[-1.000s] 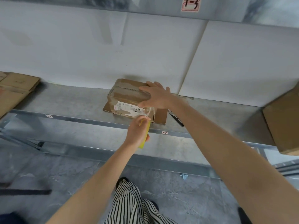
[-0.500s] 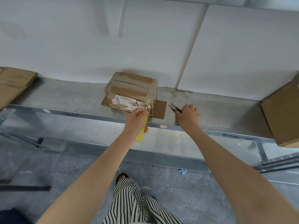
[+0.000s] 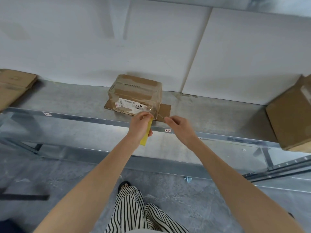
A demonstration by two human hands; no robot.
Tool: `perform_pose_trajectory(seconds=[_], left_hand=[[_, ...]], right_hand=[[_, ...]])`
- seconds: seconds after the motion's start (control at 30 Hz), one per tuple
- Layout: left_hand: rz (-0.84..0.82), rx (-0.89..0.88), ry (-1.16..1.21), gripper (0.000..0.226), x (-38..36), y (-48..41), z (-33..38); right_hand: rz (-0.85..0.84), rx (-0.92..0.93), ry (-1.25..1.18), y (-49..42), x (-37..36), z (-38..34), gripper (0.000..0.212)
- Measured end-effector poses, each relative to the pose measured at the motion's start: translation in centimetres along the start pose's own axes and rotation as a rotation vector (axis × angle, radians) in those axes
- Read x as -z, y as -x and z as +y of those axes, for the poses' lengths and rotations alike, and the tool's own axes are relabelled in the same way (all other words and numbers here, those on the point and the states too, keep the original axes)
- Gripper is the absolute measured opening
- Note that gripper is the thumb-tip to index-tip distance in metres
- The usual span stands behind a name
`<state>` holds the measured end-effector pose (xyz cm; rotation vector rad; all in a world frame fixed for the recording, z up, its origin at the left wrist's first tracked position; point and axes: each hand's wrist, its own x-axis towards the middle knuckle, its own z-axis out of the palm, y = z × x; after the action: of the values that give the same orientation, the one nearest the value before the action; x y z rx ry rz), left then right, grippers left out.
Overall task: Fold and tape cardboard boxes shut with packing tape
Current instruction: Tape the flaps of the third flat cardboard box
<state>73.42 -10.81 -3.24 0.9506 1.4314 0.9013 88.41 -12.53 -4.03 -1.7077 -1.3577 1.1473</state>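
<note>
Two hands up at the metal shelf (image 3: 67,101), and there's only the head view to go on. The cardboard box (image 3: 135,96) sits flaps-down and closed on a flat cardboard sheet (image 3: 165,109), near the shelf's front edge and well within your reach, label side towards you. Clear tape already glints across its top and down the front right corner.

Your left hand (image 3: 140,127) has its fingers curled round the yellow tape roll (image 3: 146,136), held edge-on and hanging just below the shelf lip. That looks deliberate to me: the roll stays low and pulled back, so the clear tape strip (image 3: 150,110) runs taut from the box's lower front corner to your fingertips. The box is just beyond those fingers, close to their tips but not gripped by them.

Your right hand (image 3: 180,126) comes in from the other side, fingers (image 3: 168,118) bunched and aimed at that strip, just beside the box's right corner. A thin sliver shows at the tips, but it's too small to name, so I cannot tell whether the hand grips a cutter or nothing at all.

My read: you're at the point of severing the tape, and this box is nearly sealed. Off to the sides, a flattened carton (image 3: 15,84) lies left and another box (image 3: 289,118) right, both well apart.
</note>
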Motion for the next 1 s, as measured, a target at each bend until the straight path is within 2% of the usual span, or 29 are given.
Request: perform_pose_trajectory(seconds=[0.37, 0.57, 0.63, 0.7, 0.83, 0.93, 1.0], left_hand=[[-0.009, 0.008, 0.0, 0.015, 0.1, 0.0, 0.1], [-0.015, 0.013, -0.024, 0.016, 0.1, -0.1, 0.1], [-0.021, 0.032, -0.033, 0.016, 0.2, -0.2, 0.1], [-0.031, 0.038, -0.061, 0.006, 0.2, -0.1, 0.2], [0.001, -0.044, -0.17, 0.02, 0.0, -0.1, -0.4], [0.033, -0.1, -0.22, 0.017, 0.0, -0.1, -0.9], [0.025, -0.117, -0.223, 0.013, 0.1, -0.1, -1.0]], right_hand=[[-0.011, 0.055, 0.052, -0.7, -1.3, -1.2, 0.042], [0.015, 0.015, 0.104, -1.2, 0.8, 0.4, 0.02], [0.064, -0.004, 0.177, -1.7, 2.1, 1.9, 0.02], [0.139, -0.017, 0.275, -2.4, 2.8, 3.1, 0.022], [0.201, -0.004, 0.5, -3.9, 2.9, 4.5, 0.025], [0.221, -0.044, 0.739, -4.8, 2.6, 4.6, 0.031], [0.252, -0.099, 0.755, -5.3, 2.4, 3.5, 0.039]])
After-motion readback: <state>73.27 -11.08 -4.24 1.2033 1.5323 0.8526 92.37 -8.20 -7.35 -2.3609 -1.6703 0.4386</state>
